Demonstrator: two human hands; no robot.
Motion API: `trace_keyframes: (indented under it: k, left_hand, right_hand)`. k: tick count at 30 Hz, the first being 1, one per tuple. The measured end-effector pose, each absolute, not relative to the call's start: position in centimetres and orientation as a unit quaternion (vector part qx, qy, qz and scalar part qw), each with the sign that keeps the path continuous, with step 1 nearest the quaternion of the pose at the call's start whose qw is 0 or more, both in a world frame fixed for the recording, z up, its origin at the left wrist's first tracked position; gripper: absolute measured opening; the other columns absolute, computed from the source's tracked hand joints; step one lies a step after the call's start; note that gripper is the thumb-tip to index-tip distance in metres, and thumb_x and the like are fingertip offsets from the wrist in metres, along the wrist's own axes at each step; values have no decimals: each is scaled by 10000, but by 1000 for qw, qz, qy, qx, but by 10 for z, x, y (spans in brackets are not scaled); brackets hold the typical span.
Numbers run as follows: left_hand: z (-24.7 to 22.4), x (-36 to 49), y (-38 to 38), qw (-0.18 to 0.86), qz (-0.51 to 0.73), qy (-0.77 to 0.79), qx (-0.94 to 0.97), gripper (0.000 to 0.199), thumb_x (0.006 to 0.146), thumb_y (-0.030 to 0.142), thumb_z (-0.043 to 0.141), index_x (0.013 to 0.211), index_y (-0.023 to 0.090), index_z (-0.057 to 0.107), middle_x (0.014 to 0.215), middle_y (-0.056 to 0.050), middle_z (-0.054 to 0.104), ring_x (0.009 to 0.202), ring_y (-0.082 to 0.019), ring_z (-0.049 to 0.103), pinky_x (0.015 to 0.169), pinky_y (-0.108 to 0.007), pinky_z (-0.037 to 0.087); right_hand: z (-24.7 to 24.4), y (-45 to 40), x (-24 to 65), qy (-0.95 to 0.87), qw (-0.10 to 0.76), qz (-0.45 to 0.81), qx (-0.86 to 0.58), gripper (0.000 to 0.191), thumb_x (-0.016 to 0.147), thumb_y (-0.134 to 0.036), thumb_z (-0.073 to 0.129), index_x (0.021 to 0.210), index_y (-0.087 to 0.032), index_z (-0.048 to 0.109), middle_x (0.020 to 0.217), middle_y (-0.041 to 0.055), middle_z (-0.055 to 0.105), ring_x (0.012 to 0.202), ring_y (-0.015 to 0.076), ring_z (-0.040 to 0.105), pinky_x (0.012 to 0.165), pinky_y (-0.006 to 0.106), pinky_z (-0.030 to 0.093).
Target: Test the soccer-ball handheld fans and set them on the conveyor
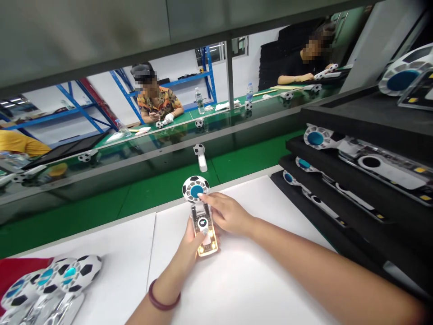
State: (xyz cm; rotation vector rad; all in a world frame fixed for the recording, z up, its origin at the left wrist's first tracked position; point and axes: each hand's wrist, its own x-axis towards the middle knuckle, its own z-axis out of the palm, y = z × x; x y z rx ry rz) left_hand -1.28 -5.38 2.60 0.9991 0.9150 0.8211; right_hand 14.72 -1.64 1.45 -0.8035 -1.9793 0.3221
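Note:
A handheld device (203,221) with a round football-patterned head (195,189) and a blue disc in its centre stands over the white work surface (237,280). Its transparent body shows a small round display and glowing yellow lights. Wrapped round the body from the left is my left hand (193,241), its thumb on the front below the display. A dark red bracelet circles that wrist. My right hand (230,212) has a fingertip against the blue disc, with its other fingers bent beside the device's upper body.
Several similar devices (81,273) lie at the lower left by a red cloth (20,271). Black foam trays (338,169) holding more are stacked at right. Beyond a green conveyor (135,194) carrying one device (202,160), people sit at another bench with bottles (199,100).

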Motion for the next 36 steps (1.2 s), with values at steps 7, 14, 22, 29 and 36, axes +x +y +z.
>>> trace_keyframes:
  k: [7, 14, 22, 29, 36]
  left_hand:
    - [25, -13, -53, 700, 366, 399, 465, 588, 697, 446, 645, 1143, 229, 328, 770, -44, 590, 610, -213, 596, 549, -363, 504]
    - [30, -13, -56, 705, 380, 392, 453, 553, 702, 410, 640, 1137, 236, 346, 777, -35, 584, 642, -215, 599, 607, -397, 517]
    - [27, -15, -54, 717, 376, 397, 433, 592, 668, 409, 666, 1131, 240, 338, 786, -33, 601, 637, -207, 606, 642, -426, 525]
    - [24, -17, -53, 719, 385, 361, 452, 533, 695, 416, 639, 1101, 221, 355, 778, -30, 612, 629, -197, 610, 671, -430, 522]
    - [20, -20, -52, 721, 379, 332, 476, 543, 705, 362, 636, 1133, 216, 336, 820, -36, 606, 664, -200, 612, 698, -455, 521]
  right_hand:
    - [14, -17, 147, -802, 469, 147, -338, 651, 765, -31, 400, 1341, -314, 289, 1010, 30, 567, 958, 177, 509, 847, 341, 448]
    - [14, -17, 147, -802, 471, 151, -334, 661, 767, -30, 400, 1343, -329, 278, 1014, 25, 566, 957, 173, 505, 844, 334, 447]
    - [17, -18, 148, -806, 455, 157, -344, 649, 766, -37, 403, 1345, -306, 285, 1032, 31, 569, 964, 176, 506, 854, 337, 443]
    - [16, -17, 148, -808, 455, 149, -342, 619, 768, -49, 407, 1338, -269, 312, 1037, 43, 573, 965, 179, 507, 848, 344, 445]
    - [18, -17, 149, -808, 437, 165, -359, 604, 782, -67, 401, 1346, -261, 304, 1081, 49, 570, 983, 181, 513, 871, 341, 431]
